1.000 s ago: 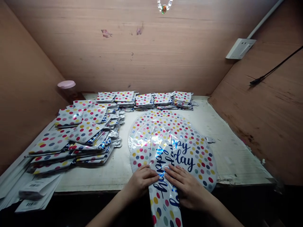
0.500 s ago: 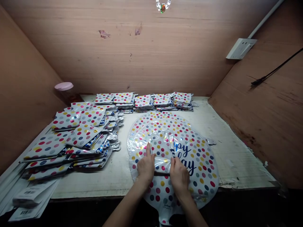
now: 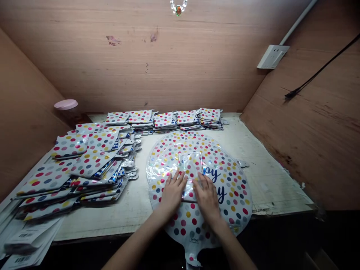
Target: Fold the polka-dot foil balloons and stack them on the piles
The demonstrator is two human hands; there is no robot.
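Left hand and right hand, grips open flat, press a foil balloon, light and slippery, best held at its folded centre

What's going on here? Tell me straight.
A person's left hand and right hand press down on a folded foil bundle lying on a round polka-dot foil balloon. This sits on a workbench, with stacks of folded polka-dot balloons to the left and behind.
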